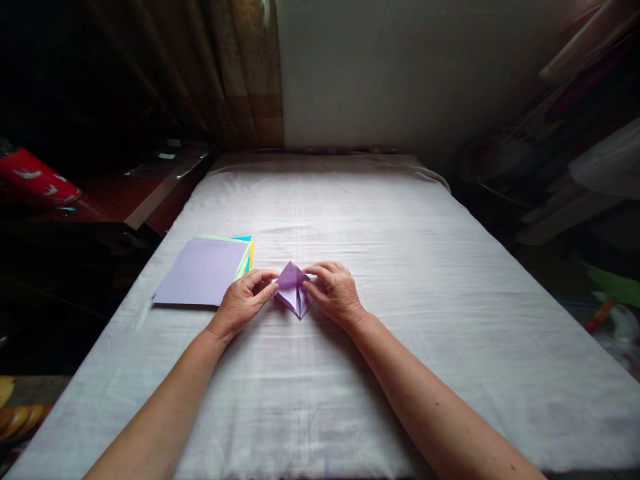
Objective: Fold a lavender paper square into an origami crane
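A small folded piece of purple origami paper [291,280] lies on the cloth-covered surface between my two hands. It has a diamond shape, with one corner pointing away from me, one toward me, and creased flaps on its near half. My left hand [246,295] pinches its left corner between thumb and fingers. On the opposite corner, my right hand [336,291] is closed in a similar pinch. The fingertips cover parts of both side corners. Just left of my left hand rests a stack of square coloured paper [197,273], lilac on top, with green, blue and yellow edges showing.
A pale checked cloth [430,320] covers the wide surface. To the left stands a dark wooden table [145,193] bearing a red bottle-like object [37,177] and a clear plastic packet [173,160]. Behind are a curtain [240,73] and a plain wall [380,73].
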A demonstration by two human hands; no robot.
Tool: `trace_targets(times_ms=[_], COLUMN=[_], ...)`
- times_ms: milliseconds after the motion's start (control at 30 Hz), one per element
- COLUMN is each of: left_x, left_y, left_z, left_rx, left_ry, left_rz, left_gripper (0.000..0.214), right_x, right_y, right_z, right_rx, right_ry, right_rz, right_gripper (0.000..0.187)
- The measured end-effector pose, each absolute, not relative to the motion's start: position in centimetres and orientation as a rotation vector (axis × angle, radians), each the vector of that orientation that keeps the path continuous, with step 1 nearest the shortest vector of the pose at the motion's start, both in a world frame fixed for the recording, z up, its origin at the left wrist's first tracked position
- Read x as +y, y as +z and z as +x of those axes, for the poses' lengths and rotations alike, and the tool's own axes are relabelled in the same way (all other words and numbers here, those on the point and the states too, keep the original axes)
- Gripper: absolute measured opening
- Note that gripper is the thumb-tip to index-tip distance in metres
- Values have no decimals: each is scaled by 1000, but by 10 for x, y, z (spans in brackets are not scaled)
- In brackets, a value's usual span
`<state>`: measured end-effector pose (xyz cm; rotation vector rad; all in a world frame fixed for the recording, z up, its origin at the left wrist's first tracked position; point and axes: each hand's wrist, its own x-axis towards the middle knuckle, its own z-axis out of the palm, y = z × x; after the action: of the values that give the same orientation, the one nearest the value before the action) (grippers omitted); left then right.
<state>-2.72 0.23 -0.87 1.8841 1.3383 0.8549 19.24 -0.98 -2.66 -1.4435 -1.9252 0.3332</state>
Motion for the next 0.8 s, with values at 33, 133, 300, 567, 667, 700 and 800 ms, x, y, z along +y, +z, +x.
trace_targets(times_ms=[33, 133, 300, 567, 667, 700, 800], left_x=[0, -4, -9, -1, 2, 2, 1], left_y=[-9, -7, 1, 14, 15, 15, 15], left_z=[-27, -23, -6, 15, 15, 14, 13], left_rx=[1352, 1434, 1720, 1948, 1947, 1945, 1956], left_ry=[856, 857, 681, 274, 231, 220, 232], left_rz=[1925, 1999, 2123, 2151, 2142, 2137, 2092], left_gripper=[31, 28, 24, 18, 18, 19, 17], right_x=[-9, -7, -2, 12, 25, 29, 39], right_y=[-27, -26, -23, -7, -2, -2, -2], right_z=[192, 190, 186, 190, 190, 190, 189], right_rx=[-1930, -1922, -1894, -1995, -2026, -2045, -2107], right_ry=[329, 331, 421, 628, 812, 837, 779], right_rz=[-1413, -1399, -1566, -1570, -1508, -1497, -1502], right_gripper=[16, 10, 12, 11, 14, 12, 20])
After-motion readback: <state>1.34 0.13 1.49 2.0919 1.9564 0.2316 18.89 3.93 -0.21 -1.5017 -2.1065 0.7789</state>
